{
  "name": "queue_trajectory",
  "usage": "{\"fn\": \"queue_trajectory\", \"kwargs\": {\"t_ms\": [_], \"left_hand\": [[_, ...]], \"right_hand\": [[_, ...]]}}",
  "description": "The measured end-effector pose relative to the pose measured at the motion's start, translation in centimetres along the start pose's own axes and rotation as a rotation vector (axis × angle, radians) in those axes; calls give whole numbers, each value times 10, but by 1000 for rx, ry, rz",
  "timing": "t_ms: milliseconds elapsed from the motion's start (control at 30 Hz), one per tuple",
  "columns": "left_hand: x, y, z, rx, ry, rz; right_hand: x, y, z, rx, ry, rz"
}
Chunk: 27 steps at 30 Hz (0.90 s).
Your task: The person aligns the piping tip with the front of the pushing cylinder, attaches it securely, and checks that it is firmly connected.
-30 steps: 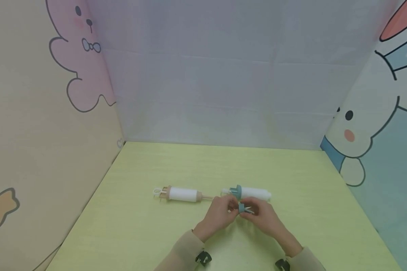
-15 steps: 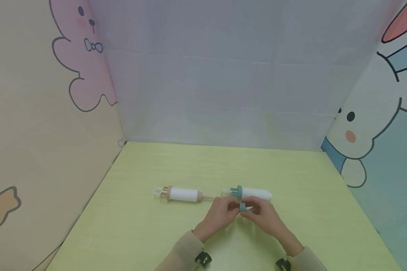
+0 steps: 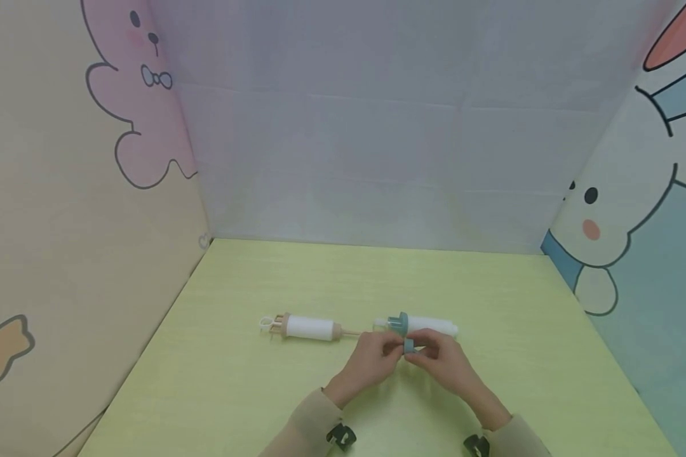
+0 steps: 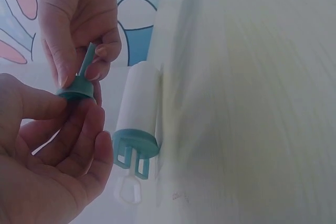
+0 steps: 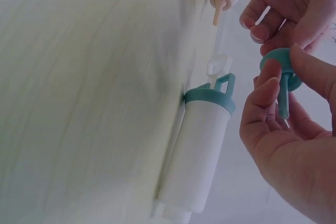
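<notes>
A small teal nozzle cap (image 3: 408, 346) with a thin spout is held in the air between my two hands. My left hand (image 3: 371, 357) pinches its open-end edge with thumb and fingers. From the other side my right hand (image 3: 443, 362) pinches the rim, with the teal spout (image 5: 284, 98) standing between its thumb and fingers. Just behind the hands lies a white syringe-like tube (image 5: 194, 156) with a teal collar and a clear ring-ended plunger; its threaded end is bare.
To the left lies a second white tube (image 3: 309, 328) with a peach collar, a peach nozzle and a white ring handle. Both tubes lie on the pale yellow table (image 3: 251, 406). Cartoon-printed walls (image 3: 623, 190) stand along its sides and a plain sheet at the back.
The cap turns slightly between the hands, and its spout becomes hidden behind the right fingers in the head view. The hands stay nearly in place; both tubes lie still.
</notes>
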<state>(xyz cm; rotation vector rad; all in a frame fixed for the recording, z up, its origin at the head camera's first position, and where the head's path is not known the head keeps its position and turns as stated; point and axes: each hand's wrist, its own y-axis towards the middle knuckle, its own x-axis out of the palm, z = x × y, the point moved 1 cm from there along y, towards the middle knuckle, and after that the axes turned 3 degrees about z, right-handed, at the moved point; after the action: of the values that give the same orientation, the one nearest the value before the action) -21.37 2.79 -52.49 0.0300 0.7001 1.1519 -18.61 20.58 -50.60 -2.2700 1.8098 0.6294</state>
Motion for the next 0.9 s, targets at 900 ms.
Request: {"fn": "queue_trajectory", "kwargs": {"t_ms": [900], "left_hand": [[3,0,3,-97,-42,-99]], "right_hand": [[-4,-2,5,-5,-11,72]]}}
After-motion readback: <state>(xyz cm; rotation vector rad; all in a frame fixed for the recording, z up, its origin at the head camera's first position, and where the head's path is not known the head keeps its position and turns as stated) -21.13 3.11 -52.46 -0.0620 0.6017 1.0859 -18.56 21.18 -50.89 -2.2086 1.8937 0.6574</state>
